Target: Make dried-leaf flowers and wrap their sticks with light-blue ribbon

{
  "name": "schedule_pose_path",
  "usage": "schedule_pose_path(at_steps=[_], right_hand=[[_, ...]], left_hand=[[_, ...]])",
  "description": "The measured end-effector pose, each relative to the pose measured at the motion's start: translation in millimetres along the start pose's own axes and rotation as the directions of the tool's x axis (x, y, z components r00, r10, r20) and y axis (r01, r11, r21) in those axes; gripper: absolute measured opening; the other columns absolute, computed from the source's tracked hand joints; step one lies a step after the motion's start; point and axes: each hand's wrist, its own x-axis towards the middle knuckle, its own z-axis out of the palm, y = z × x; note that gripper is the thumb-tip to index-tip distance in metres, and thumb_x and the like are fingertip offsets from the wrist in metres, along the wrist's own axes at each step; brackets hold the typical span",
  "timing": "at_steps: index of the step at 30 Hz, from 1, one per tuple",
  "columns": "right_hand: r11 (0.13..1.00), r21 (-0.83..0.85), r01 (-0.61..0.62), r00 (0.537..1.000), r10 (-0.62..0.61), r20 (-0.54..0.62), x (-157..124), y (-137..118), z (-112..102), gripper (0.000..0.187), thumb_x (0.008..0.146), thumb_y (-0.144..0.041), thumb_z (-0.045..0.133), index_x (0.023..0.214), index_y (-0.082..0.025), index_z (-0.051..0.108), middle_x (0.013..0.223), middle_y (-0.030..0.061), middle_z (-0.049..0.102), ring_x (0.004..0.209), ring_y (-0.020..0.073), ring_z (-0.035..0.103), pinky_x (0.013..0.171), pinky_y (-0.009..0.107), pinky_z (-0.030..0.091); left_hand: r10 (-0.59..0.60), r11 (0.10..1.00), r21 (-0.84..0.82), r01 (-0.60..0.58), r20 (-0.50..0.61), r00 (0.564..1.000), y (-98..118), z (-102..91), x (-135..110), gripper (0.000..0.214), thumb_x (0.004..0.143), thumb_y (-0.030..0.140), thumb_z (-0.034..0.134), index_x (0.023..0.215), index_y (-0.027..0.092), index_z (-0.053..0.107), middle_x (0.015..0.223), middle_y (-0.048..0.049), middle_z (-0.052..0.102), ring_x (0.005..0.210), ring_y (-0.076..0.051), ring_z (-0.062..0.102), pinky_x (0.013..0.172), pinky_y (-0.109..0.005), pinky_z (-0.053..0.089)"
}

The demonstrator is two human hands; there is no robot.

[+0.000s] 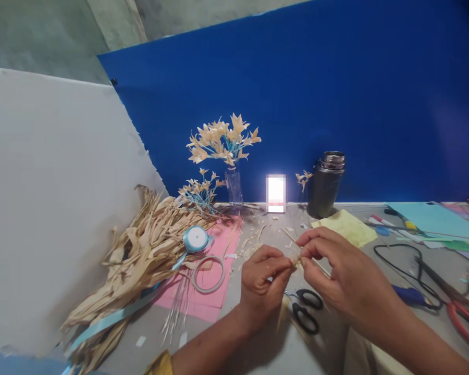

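My left hand (pixel 263 281) is closed in a pinch on a small pale piece of dried husk (pixel 296 259), its fingertips meeting those of the other hand. From the right, my right hand (pixel 336 271) pinches the same piece between thumb and fingers. The piece is tiny and mostly covered by fingertips, so its shape is unclear. A thin straw-coloured stick (pixel 289 236) shows just behind the right fingers; whether it is held I cannot tell. Below the hands lie scissors with black handles (pixel 297 315). Husk scraps are scattered on the table beyond the fingers.
Dried husks (pixel 140 255) are heaped left, beside a blue ribbon roll (pixel 196 238), a tape ring (pixel 197 284), wires (pixel 177 304) and pink paper (pixel 207 311). Behind stand husk flowers (pixel 222 140) in a clear bottle (pixel 234 190), a bright screen (pixel 276 194) and a dark flask (pixel 326 187). Red-handled scissors (pixel 455 317) lie right.
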Motion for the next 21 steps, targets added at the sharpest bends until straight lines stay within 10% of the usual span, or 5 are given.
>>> schedule_pose_path(at_steps=[10,16,21], right_hand=[[0.933,0.306,-0.188,0.96,0.241,-0.145,-5,8,-17,0.021,0.091,-0.042,0.057,0.089,-0.026,0.071,0.095,0.0056,0.074,0.079,0.0219,0.068,0.057,0.027,0.051],[0.871,0.361,-0.334,0.914,0.205,0.349,-6,27,15,0.024,0.081,-0.04,0.062,0.092,-0.023,0.076,0.072,0.0017,0.072,0.059,0.0177,0.061,0.054,0.027,0.047],[0.822,0.42,-0.384,0.89,0.209,0.405,-16,30,37,0.026,0.086,-0.04,0.057,0.076,-0.022,0.072,0.066,0.0002,0.067,0.059,0.0168,0.057,0.055,0.027,0.043]], left_hand=[[-0.453,0.838,-0.321,0.441,0.042,0.891,3,0.3,8,0.035,0.076,0.031,0.077,0.048,0.017,0.063,0.068,-0.0022,0.053,0.06,-0.012,0.053,0.051,-0.024,0.042],[-0.545,0.729,-0.445,0.52,0.081,0.834,-1,1.7,10,0.042,0.073,0.039,0.08,0.045,0.016,0.058,0.061,0.0006,0.046,0.062,-0.012,0.052,0.057,-0.023,0.043],[-0.586,0.669,-0.52,0.531,0.07,0.807,-7,4.5,8,0.041,0.065,0.037,0.086,0.049,0.014,0.057,0.072,0.0012,0.053,0.051,-0.005,0.047,0.047,-0.021,0.037]])
